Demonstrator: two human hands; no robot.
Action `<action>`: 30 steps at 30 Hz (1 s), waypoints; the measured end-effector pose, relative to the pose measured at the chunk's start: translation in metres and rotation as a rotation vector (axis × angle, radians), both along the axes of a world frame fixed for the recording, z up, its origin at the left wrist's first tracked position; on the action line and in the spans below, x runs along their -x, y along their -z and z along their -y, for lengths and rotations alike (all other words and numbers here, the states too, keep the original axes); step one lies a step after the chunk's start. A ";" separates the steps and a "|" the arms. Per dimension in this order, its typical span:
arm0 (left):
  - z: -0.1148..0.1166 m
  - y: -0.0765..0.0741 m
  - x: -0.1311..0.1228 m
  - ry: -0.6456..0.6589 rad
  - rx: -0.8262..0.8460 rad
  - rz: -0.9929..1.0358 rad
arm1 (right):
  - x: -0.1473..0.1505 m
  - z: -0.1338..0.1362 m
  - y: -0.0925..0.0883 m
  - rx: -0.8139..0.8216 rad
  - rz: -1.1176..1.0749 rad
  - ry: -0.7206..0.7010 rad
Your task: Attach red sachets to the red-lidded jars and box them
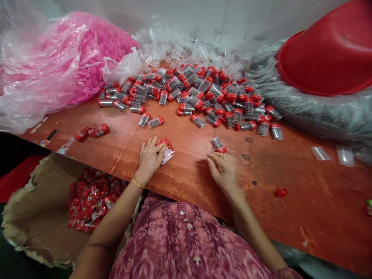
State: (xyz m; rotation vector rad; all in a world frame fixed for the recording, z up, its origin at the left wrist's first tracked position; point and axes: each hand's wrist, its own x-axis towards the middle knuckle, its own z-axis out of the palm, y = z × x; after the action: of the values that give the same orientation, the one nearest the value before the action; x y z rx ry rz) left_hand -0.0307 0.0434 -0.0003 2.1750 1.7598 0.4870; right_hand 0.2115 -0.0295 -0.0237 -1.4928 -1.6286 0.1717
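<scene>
My left hand (149, 157) rests on a small stack of red printed wrappers (167, 150) with pale, see-through ends. Its thumb and index finger close on the stack's left edge, while the other fingers spread over the table. The fingers of my right hand (223, 168) are curled at the red cap of a small clear container (216, 143) with dark contents. This container lies on its side, cap toward me. Part of the cap is hidden behind the fingertips.
Similar red-capped containers (188, 91) are heaped behind, with clear plastic pieces (200, 50) beyond. A bag of pink pieces (87, 54) stands left. Right are a grey-filled bag (308, 112) and red tub (328, 54). Wrapped containers (99, 130) lie left, above a carton (37, 213).
</scene>
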 end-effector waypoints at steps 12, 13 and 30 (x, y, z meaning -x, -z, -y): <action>0.032 -0.028 -0.028 -0.010 -0.021 0.525 | 0.091 -0.038 -0.029 0.385 -0.942 -0.272; 0.035 -0.027 -0.029 -0.061 0.047 0.596 | 0.090 -0.036 -0.029 0.375 -0.938 -0.257; 0.040 -0.032 -0.064 -0.454 0.705 1.466 | 0.082 -0.015 -0.017 0.250 -0.627 -0.124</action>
State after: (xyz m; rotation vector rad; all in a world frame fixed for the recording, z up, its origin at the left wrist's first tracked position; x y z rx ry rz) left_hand 0.0331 0.0034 0.0321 0.4964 1.1457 0.9874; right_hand 0.1296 -0.0148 -0.0072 -1.3318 -1.2105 0.8499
